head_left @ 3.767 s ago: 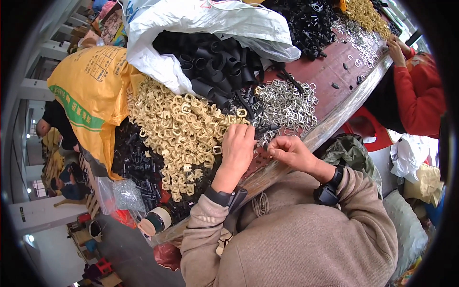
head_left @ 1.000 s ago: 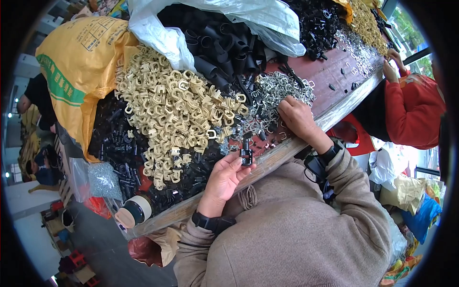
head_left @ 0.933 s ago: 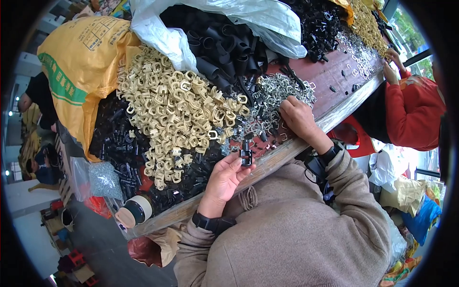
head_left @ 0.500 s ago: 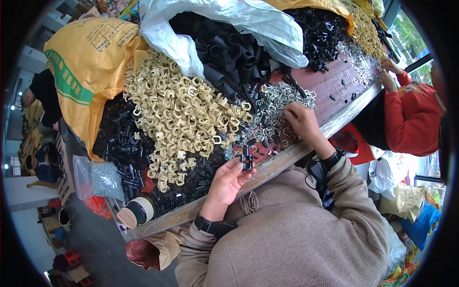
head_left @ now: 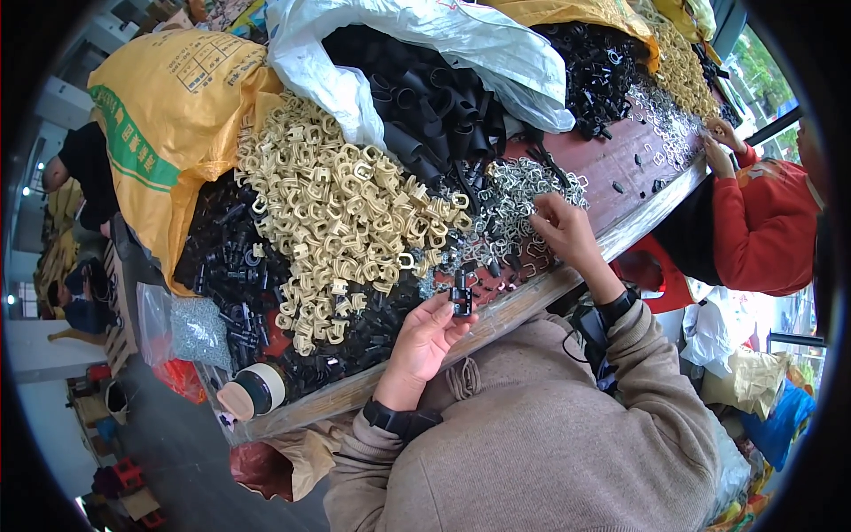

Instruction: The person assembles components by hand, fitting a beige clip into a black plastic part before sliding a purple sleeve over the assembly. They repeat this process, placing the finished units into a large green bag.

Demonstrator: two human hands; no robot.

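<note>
My left hand (head_left: 428, 340) pinches a small black plastic fitting (head_left: 461, 301) between thumb and fingers, holding it upright over the wooden front edge of the table. My right hand (head_left: 572, 235) is at the near right side of a heap of silver metal clips (head_left: 510, 191). Its thumb and forefinger are apart, and nothing shows between them; the other fingers are curled and partly hidden. Left of the clips spreads a big heap of cream plastic loops (head_left: 328, 204). Dark plastic pieces (head_left: 235, 293) lie beside and in front of the loops.
A white sack (head_left: 532, 71) spills black tubes (head_left: 417, 106) behind the heaps. At the left stand a yellow sack (head_left: 168, 97), a lidded jar (head_left: 257, 390) and a bag of small clear pieces (head_left: 199, 332). A co-worker in red sleeves (head_left: 767, 222) handles parts at the far right.
My right hand has shifted slightly right and its thumb and forefinger have parted. My left hand keeps the black fitting in nearly the same place. The view has shifted slightly.
</note>
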